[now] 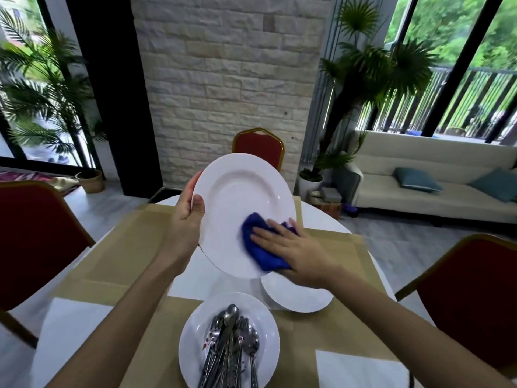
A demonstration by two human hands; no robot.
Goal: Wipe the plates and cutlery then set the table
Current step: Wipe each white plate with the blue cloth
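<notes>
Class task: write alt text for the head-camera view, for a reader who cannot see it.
A person's left hand holds a white plate tilted up while the right hand presses a blue cloth against it. Below, a second plate on the table holds cutlery.

Count was: 3 white plates (pixel 237 197) (pixel 193 331) (pixel 296 298), the right one possibly a stack, couldn't tell. 1 blue cloth (pixel 260 247). 2 hands (pixel 186 219) (pixel 296 253). 1 cutlery pile (pixel 232 340), pieces too overlapped to count. 3 red chairs (pixel 33 233) (pixel 257 147) (pixel 475 298). 2 white napkins (pixel 75 326) (pixel 361 371). 2 potted palms (pixel 47 107) (pixel 372 68). 1 sofa (pixel 419 155), 2 teal cushions (pixel 416 179) (pixel 498 184).
</notes>
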